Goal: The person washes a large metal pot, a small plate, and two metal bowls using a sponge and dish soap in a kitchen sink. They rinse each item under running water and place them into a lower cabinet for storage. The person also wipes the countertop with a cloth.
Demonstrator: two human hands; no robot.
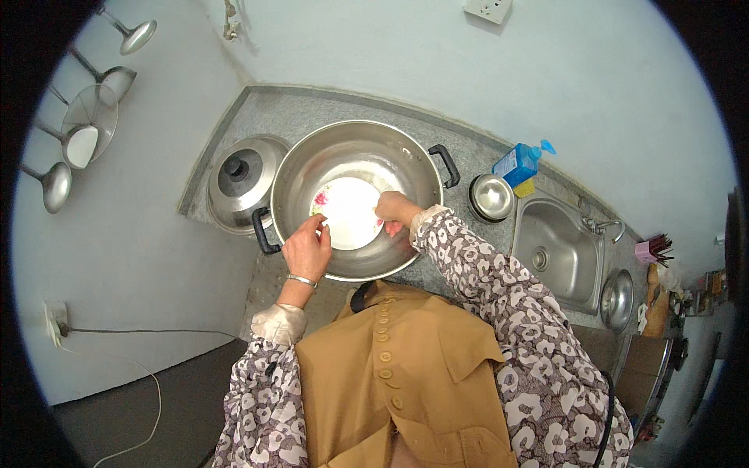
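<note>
A wide stainless steel pot (358, 140) with black side handles stands on the stone counter in front of me. Inside it lies a round white plate (348, 216) with pink flowers at its rim. My right hand (399, 210) is closed at the plate's right edge; whether it grips the rim cannot be told. My left hand (308, 248) is over the pot's lower left rim, fingers bent near the plate, and what its fingertips touch is unclear. Left of the pot, a steel lid with a black knob (236, 168) rests on the counter.
Right of the pot are stacked steel bowls (492, 198), a blue pump bottle (517, 165), a yellow sponge (524, 188) and a steel sink (562, 251) with a tap (608, 227). Ladles (57, 187) hang on the left wall. A steel basin (617, 300) sits beyond the sink.
</note>
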